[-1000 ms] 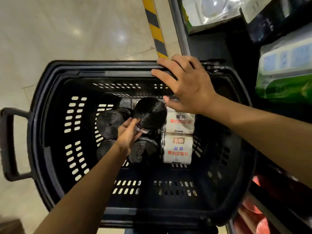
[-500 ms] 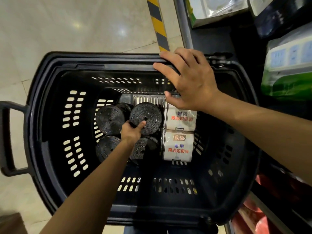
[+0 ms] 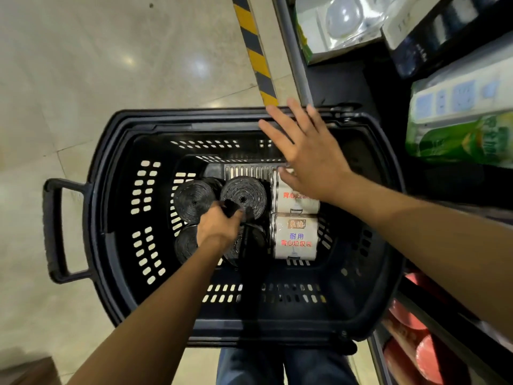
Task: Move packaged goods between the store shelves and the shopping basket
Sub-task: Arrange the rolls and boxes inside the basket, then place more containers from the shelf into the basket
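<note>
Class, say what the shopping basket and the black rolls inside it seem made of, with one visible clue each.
Shopping basket: probably moulded hard plastic, black, faintly glossy; slotted walls and thick rounded rim suggest it. Black rolls: apparently thin plastic film, shiny; tightly wound spiral layers show on their ends.

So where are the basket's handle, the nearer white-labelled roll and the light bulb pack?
Basket handle (image 3: 52, 232): head view, middle of bar.
White-labelled roll (image 3: 295, 240): head view, printed label.
Light bulb pack (image 3: 344, 15): head view, bulb's dome.
</note>
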{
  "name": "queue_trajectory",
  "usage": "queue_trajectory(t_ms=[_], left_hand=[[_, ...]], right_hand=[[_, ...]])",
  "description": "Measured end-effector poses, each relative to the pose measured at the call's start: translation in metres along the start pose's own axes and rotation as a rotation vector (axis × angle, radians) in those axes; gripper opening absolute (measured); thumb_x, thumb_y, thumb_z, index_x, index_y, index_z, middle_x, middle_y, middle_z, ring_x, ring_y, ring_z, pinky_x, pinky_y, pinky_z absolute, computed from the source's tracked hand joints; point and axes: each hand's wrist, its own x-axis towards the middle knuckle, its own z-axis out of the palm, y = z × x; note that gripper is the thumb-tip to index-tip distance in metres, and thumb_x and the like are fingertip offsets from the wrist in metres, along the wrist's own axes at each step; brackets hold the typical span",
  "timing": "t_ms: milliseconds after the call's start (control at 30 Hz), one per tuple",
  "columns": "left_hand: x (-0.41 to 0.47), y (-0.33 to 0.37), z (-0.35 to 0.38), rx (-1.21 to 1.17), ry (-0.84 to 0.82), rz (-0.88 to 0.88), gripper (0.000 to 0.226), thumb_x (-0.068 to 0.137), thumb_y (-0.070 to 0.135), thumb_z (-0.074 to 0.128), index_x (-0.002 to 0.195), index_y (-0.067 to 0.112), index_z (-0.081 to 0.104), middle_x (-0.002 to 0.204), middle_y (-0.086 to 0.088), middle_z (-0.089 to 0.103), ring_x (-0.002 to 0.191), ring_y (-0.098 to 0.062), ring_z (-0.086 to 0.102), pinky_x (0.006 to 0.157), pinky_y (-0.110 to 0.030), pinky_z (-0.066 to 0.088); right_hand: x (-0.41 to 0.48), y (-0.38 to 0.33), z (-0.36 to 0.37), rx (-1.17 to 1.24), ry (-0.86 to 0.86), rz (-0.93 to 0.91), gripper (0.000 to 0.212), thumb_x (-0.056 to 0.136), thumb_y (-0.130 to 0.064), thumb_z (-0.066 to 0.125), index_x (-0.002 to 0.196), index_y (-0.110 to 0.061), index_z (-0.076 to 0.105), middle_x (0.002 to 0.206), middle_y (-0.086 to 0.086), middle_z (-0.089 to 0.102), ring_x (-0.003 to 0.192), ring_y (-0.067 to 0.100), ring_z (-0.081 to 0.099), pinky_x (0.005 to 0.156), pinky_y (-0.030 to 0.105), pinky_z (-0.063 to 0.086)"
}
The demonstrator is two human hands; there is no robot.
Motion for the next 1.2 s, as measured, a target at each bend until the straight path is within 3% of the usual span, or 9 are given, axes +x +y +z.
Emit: queue_trajectory(t_ms=[167, 300, 500, 600, 900, 1033, 1200], left_hand=[[-0.059, 0.012, -0.049, 0.047, -0.130, 0.230, 0.045, 0.089, 0.042, 0.059, 0.128, 0.022, 0.052, 0.121, -0.003, 0.064, 0.109, -0.025, 0.061, 0.097, -0.040, 0.048], [-0.115, 0.022, -0.095, 0.167, -0.117, 0.349, 0.042, 0.090, 0.047, 0.055, 0.126, 0.027, 0.053, 0.118, 0.002, 0.066, 0.106, -0.020, 0.062, 0.093, -0.035, 0.050], [-0.198, 0.031, -0.166, 0.399, 0.023, 0.575, 0.044, 0.088, 0.056, 0.050, 0.120, 0.026, 0.054, 0.111, 0.000, 0.067, 0.102, -0.021, 0.062, 0.085, -0.034, 0.051], [-0.231, 0.035, -0.196, 0.453, 0.041, 0.681, 0.052, 0.090, 0.055, 0.047, 0.130, 0.023, 0.049, 0.122, -0.002, 0.062, 0.112, -0.022, 0.057, 0.092, -0.035, 0.048], [-0.332, 0.043, -0.247, 0.563, 0.003, 1.097, 0.053, 0.090, 0.054, 0.049, 0.133, 0.023, 0.049, 0.132, 0.001, 0.057, 0.121, -0.019, 0.053, 0.097, -0.035, 0.045], [-0.379, 0.054, -0.240, 0.647, -0.021, 1.264, 0.051, 0.090, 0.055, 0.049, 0.130, 0.023, 0.052, 0.129, 0.000, 0.059, 0.117, -0.020, 0.056, 0.093, -0.035, 0.048], [-0.450, 0.065, -0.204, 0.745, -0.080, 1.461, 0.053, 0.090, 0.054, 0.049, 0.134, 0.023, 0.049, 0.133, 0.000, 0.056, 0.122, -0.021, 0.052, 0.097, -0.036, 0.045]], right_hand=[[-0.030, -0.030, -0.051, 0.305, -0.164, 0.228, 0.063, 0.091, -0.029, 0.054, 0.147, -0.015, 0.027, 0.155, 0.009, 0.022, 0.144, 0.028, 0.018, 0.116, 0.039, 0.015], [-0.063, -0.046, -0.106, 0.508, -0.315, 0.377, 0.061, 0.095, -0.033, 0.049, 0.148, -0.018, 0.022, 0.152, 0.005, 0.027, 0.135, 0.027, 0.034, 0.105, 0.036, 0.035], [-0.110, -0.077, -0.193, 0.595, -0.315, 0.495, 0.052, 0.096, -0.037, 0.045, 0.144, -0.023, 0.030, 0.144, 0.002, 0.039, 0.131, 0.023, 0.038, 0.105, 0.034, 0.035], [-0.135, -0.095, -0.235, 0.611, -0.306, 0.566, 0.054, 0.097, -0.040, 0.042, 0.145, -0.022, 0.027, 0.144, 0.004, 0.038, 0.130, 0.023, 0.039, 0.103, 0.034, 0.036], [-0.235, -0.175, -0.328, 0.630, -0.021, 0.903, 0.051, 0.096, -0.043, 0.045, 0.141, -0.022, 0.035, 0.139, 0.003, 0.046, 0.125, 0.023, 0.046, 0.097, 0.034, 0.040], [-0.286, -0.205, -0.342, 0.670, 0.114, 1.013, 0.043, 0.091, -0.045, 0.048, 0.128, -0.023, 0.047, 0.128, 0.004, 0.056, 0.118, 0.023, 0.052, 0.097, 0.038, 0.044], [-0.364, -0.239, -0.351, 0.656, 0.263, 1.204, 0.040, 0.093, -0.039, 0.051, 0.126, -0.017, 0.050, 0.125, 0.007, 0.058, 0.116, 0.027, 0.053, 0.092, 0.034, 0.044]])
